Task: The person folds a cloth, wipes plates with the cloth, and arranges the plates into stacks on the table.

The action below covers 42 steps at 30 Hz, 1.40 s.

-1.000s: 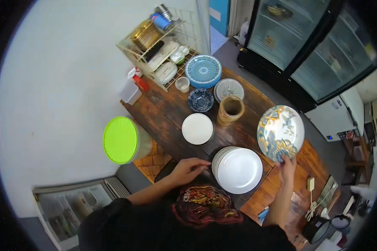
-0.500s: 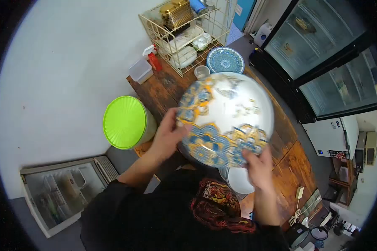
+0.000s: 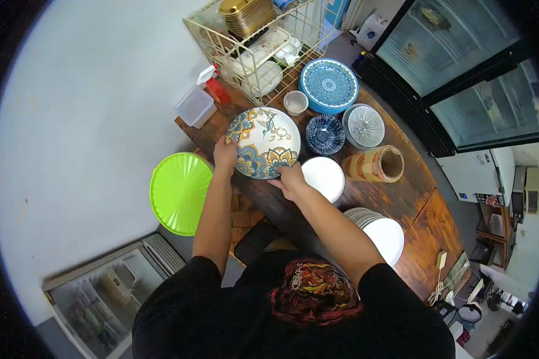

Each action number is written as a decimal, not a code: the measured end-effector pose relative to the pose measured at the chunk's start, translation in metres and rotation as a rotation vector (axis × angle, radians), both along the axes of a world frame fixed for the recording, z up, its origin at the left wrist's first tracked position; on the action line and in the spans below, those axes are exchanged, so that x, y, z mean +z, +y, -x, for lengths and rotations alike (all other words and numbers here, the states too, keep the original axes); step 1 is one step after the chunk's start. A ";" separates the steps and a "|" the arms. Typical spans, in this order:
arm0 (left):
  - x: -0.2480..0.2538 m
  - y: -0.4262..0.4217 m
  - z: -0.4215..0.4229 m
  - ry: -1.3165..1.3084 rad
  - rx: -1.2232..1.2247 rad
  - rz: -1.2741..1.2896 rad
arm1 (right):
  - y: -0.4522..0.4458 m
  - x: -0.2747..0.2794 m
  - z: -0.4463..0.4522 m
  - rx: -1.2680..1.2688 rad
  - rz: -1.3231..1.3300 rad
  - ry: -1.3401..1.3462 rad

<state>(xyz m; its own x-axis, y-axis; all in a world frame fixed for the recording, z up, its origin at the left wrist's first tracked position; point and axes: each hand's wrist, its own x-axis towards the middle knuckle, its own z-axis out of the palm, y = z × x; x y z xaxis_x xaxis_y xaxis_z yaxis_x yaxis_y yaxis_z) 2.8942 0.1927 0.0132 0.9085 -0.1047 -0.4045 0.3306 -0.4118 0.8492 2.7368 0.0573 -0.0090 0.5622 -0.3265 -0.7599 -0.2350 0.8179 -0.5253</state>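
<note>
Both my hands grip a round white plate (image 3: 274,134) with blue and orange flower patterns, low over the wooden table; whether it touches the wood I cannot tell. My left hand (image 3: 224,157) is closed on its left rim, and my right hand (image 3: 290,179) on its lower right rim. Close to its right side are a dark blue patterned bowl (image 3: 325,134) and a plain white plate (image 3: 323,178). Beyond its top edge stands a small clear cup (image 3: 295,103).
Blue patterned plates (image 3: 329,85), grey bowls (image 3: 365,127), a cardboard tube roll (image 3: 377,164) and stacked white plates (image 3: 384,238) are on the wooden table (image 3: 422,197). A wire rack (image 3: 263,51) stands at the back; a green-lidded tub (image 3: 181,192) is at left.
The patterned plate has moved away from my body, down and left towards the table, with both hands still on it. Bowls, the roll and white plates it covered now show.
</note>
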 end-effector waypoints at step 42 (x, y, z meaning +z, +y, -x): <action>-0.195 -0.036 -0.020 -0.319 -0.083 -0.214 | 0.061 -0.014 -0.018 0.361 0.460 0.560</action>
<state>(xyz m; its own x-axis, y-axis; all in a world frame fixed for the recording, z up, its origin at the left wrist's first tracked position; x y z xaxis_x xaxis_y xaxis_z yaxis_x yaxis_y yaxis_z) 2.9142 0.1571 -0.1818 0.9841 -0.1269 -0.1239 0.0222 -0.6048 0.7961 2.7553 0.1184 -0.0229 0.2688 -0.5457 -0.7937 -0.7711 0.3719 -0.5169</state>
